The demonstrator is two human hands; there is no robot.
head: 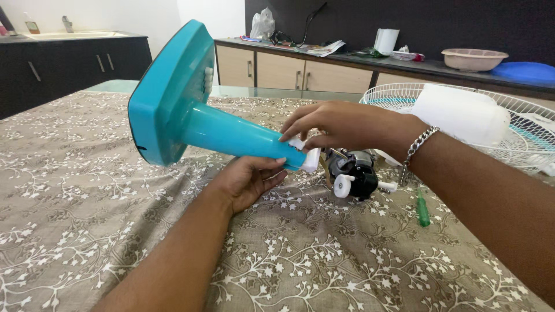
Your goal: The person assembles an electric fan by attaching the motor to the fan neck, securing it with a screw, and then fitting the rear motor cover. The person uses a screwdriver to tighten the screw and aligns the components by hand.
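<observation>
— Turquoise plastic fills the middle of the head view: what have you got hold of?

— It's a fan stand [191,115], flat square base up and to the left, its tapered neck running down to the right. I hold it tipped on its side above the table [87,190]. My left hand [250,180] is under the narrow end of the neck, palm up, fingers curled loosely around it from below with the thumb [272,163] pressed on the near side. My right hand [341,124] comes in from above, fingers bent down onto the same narrow end, pinching the white plastic fitting [309,157] that sticks out of the neck.

— So both hands are closed on something?

— Yes. The left cups and grips the neck; the right clamps on the white end piece. There's a chain bracelet [419,144] on my right wrist.

— What lies just past the fitting?

— A black fan motor [354,173] with white knobs and a short shaft, resting on the cloth just beside the white fitting. Whether the two touch, I cannot tell. A green screwdriver [423,209] lies on the cloth near it, under my right forearm.

— And around that?

— The table wears a beige tablecloth [324,260] with white flowering twigs. At the right edge lies a white wire fan guard [520,133], with a white plastic housing [462,112] resting on it. Behind, a long counter [358,58] carries papers, a plastic bag, a beige bowl [474,58] and a blue lid [526,70]. Dark cabinets with a sink stand at far left.
</observation>
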